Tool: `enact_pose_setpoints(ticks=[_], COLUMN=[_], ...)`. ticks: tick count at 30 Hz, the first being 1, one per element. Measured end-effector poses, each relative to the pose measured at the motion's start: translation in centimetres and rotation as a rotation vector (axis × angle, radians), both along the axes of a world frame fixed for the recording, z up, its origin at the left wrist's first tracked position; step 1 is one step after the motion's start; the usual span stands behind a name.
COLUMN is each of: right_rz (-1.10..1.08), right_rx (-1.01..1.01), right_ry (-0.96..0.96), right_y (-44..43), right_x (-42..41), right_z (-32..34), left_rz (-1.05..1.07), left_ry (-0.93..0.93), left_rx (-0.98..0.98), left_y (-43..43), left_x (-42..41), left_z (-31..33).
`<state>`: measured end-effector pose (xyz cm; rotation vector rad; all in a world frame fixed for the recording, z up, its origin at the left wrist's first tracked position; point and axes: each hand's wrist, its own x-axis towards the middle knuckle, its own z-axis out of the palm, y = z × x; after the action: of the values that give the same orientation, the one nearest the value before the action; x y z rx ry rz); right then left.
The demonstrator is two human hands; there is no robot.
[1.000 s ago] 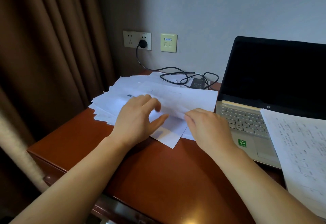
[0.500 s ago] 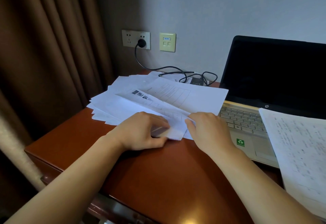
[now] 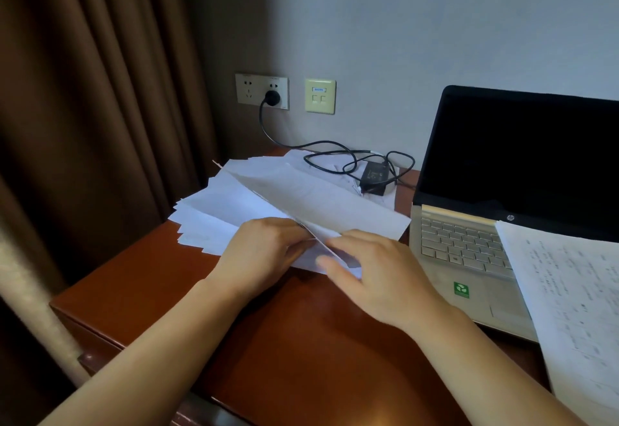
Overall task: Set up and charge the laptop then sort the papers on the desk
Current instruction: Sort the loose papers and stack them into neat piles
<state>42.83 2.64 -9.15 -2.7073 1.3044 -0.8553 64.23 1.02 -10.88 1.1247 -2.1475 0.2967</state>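
A loose pile of white papers [image 3: 227, 211] lies fanned out on the left half of the brown desk [image 3: 268, 342]. My left hand [image 3: 264, 251] pinches the near edge of the top sheet [image 3: 335, 204], which is lifted and tilted up. My right hand [image 3: 378, 275] rests on the near corner of the same pile, fingers spread flat over it. An open laptop [image 3: 469, 251] with a dark screen stands at the right. Its black charger brick [image 3: 375, 176] and cable lie behind the papers, and the plug sits in the wall socket [image 3: 264, 90].
A printed sheet [image 3: 576, 311] covers the right part of the laptop's keyboard and hangs toward me. A brown curtain [image 3: 93, 117] hangs close at the left. A second wall plate [image 3: 320, 95] is beside the socket. The desk's left edge runs near the pile.
My left hand slid from on top of the pile to its near edge and closed on the top sheet, which now rises. The right hand moved slightly left onto the corner.
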Motion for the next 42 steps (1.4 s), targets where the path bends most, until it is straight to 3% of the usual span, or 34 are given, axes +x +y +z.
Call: enact_pose_setpoints(ticks=[4,7,10,14,16,19,25,32,38,42], right_rz=[-0.176,-0.317,-0.407,-0.394,-0.390,-0.366,-0.342,-0.335,-0.183,-0.153], right_rx=[-0.198,-0.229,-0.271,-0.292,-0.292,-0.295,-0.306,-0.320,-0.226,-0.148], right_ry=[0.034,-0.023,-0.132,-0.209,-0.199,-0.188,-0.132,-0.177,-0.180,-0.191], right_y=[-0.9,-1.9,-2.3,-2.3,-2.3,-2.2,-2.2,-1.9,-2.0,-2.1], right_x=[-0.1,-0.4,-0.9,-1.2,-1.2,-1.0,-0.9,-1.0,-1.6,-1.7], right_z=[-0.5,-0.5,-0.3,-0.3,-0.4,-0.6,-0.8,-0.2,-0.4,-0.5], left_rz=[0.052,0.224,0.315,0.386,0.447,0.474,0.387,0.240,0.029,0.033], left_ry=[0.017,0.165,0.164,-0.051,-0.092,-0.161,-0.295,-0.085,0.004,0.134], left_rx=[-0.175,-0.199,-0.042,0.412,0.488,0.436,0.154,0.053,-0.092,0.060], left_y=[-0.2,0.2,0.4,0.0,-0.4,-0.5,-0.7,-0.8,-0.1,0.5], left_x=[-0.1,-0.2,0.2,0.3,0.3,0.1,-0.1,0.4,-0.1,0.0], left_z=[0.2,0.7,0.5,-0.4,-0.9,-0.6,-0.8,-0.8,0.1,0.3])
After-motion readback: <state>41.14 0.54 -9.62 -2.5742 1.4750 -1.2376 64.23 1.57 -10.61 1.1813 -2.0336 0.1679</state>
